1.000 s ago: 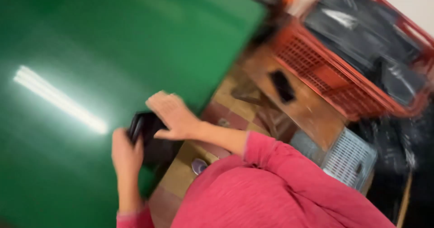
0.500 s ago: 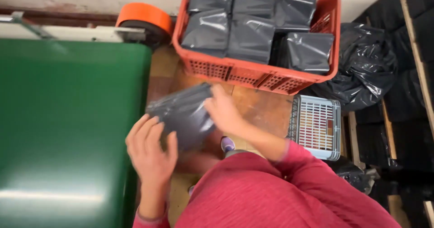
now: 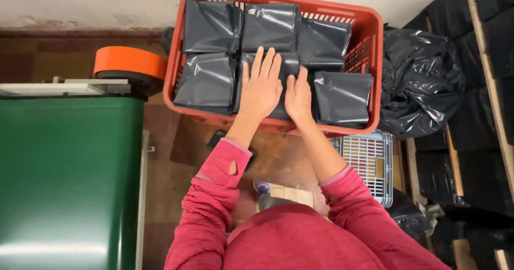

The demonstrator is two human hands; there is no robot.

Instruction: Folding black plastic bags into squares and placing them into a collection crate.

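An orange plastic crate [image 3: 376,61] on the floor holds several dark grey plastic mailer bags. My left hand [image 3: 261,87] lies flat, fingers spread, on the middle bag [image 3: 288,63] in the front row. My right hand [image 3: 299,96] rests flat on the same bag, just right of the left hand. Neither hand grips anything. Other grey bags lie around it: one to the left [image 3: 203,80], one to the right [image 3: 342,96], and a back row [image 3: 270,26]. My red sleeves fill the bottom of the view.
A green flat surface [image 3: 64,179] lies at the left, with an orange roll [image 3: 128,61] behind it. A black bin bag [image 3: 423,82] sits right of the crate. A pale slatted basket [image 3: 369,163] and a brown board [image 3: 278,157] lie in front of the crate.
Both hands carried a grey bag from above the green surface over to the crate. The bag now lies in the crate, with both hands flat on top of it.
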